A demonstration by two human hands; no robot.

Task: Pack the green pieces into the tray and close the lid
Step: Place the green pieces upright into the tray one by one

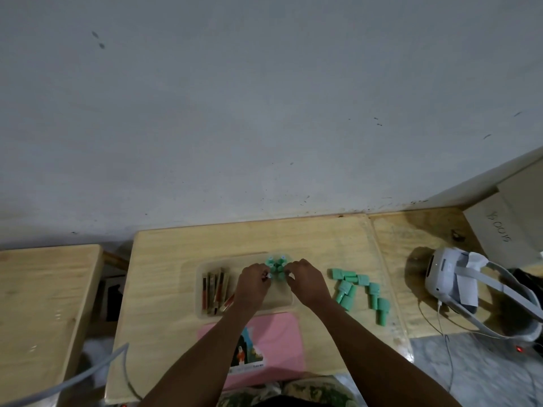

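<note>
A clear plastic tray (202, 311) lies in the middle of the wooden table. At its far edge stands a cluster of green pieces (276, 264). My left hand (252, 284) and my right hand (307, 282) flank that cluster, fingertips pinched at its sides. The left fingers hold a small white-tipped piece. Whether the right fingers hold one is hidden. Several more green pieces (360, 290) lie loose on the table to the right of the tray. The pink lid (273, 345) lies flat in front of the tray, partly under my forearms.
Brown and red sticks (214, 289) fill the tray's left side. A white headset (449, 277) with straps and a cable sits at the right, a cardboard box (505, 227) behind it. A second table (44, 304) stands left across a gap. A grey wall rises close behind.
</note>
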